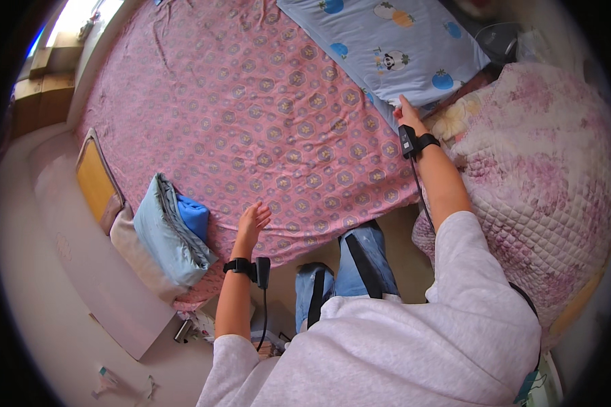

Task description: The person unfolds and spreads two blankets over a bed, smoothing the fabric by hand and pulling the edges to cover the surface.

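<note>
My right hand (pixel 409 117) reaches to the near corner of a light-blue quilt (pixel 421 51) printed with fruit and a panda, which lies flat at the bed's far right. Seen nearly edge-on, that hand has its visible fingers stretched out against the quilt's edge; part of it is hard to make out. My left hand (pixel 253 220) hovers over the near edge of the pink patterned bedsheet (pixel 251 129), fingers apart and holding nothing. Both wrists wear black straps with small cabled devices.
Left of my left hand lie a folded pale-blue quilt (pixel 166 230), a bright blue cloth (pixel 193 217) and a beige pillow (pixel 139 251) by the headboard (pixel 91 271). A quilted floral cover (pixel 529 183) bulges at right. Cardboard boxes (pixel 44 95) stand far left.
</note>
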Motion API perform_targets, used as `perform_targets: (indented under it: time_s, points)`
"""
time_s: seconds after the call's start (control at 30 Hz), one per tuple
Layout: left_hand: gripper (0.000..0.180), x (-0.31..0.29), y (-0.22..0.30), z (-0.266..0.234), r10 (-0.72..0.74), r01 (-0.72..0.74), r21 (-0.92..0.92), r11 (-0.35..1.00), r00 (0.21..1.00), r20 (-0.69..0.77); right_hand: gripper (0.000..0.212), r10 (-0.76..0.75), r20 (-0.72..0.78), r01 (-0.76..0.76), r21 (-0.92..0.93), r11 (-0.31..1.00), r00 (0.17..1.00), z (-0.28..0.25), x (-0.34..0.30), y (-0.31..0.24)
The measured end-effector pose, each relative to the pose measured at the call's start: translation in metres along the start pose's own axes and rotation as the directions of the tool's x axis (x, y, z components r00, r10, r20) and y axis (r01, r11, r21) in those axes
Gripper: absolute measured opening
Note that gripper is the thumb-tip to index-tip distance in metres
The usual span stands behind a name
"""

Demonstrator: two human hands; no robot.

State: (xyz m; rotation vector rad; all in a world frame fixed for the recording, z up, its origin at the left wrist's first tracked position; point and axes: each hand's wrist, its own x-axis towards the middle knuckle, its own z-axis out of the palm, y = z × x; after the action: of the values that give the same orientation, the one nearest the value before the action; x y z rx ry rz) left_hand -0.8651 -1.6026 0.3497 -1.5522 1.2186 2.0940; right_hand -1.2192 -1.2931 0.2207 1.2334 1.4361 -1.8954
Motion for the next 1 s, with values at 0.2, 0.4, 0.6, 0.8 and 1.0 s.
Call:
perform_targets:
  time_s: [0.2, 0.4, 0.6, 0.8, 1.0]
  points:
    - [0.037, -0.011, 0.006, 0.004, 0.025, -0.025, -0.006, 1.0, 0.999, 0.048, 0.032, -0.291, 0.407, 0.445, -0.36, 0.82, 0.866, 0.065, -0.087, -0.047]
    - [0.054, -0.058, 0.046, 0.051, 0.059, -0.04, -0.05, 0.998, 0.884, 0.463, 0.033, -0.058, 0.811, 0.646, -0.417, 0.639, 0.582, 0.095, -0.251, -0.012]
    - [0.062, -0.11, 0.065, 0.059, 0.27, 0.132, -0.476, 0.87, 0.679, 0.683, 0.043, 0.424, 0.879, 0.734, -0.435, 0.522, 0.22, 0.054, -0.407, 0.079]
    - [0.039, -0.078, 0.017, -0.067, 0.084, -0.007, -0.292, 0.956, 0.965, 0.25, 0.036, 0.694, 0.697, 0.839, -0.478, 0.26, 0.183, 0.043, -0.408, 0.16]
    - [0.031, -0.186, 0.089, -0.153, 0.434, -0.419, -0.128, 0.899, 0.893, 0.12, 0.034, 0.649, 0.538, 0.362, -0.843, 0.399, 0.538, 0.031, -0.383, 0.197]
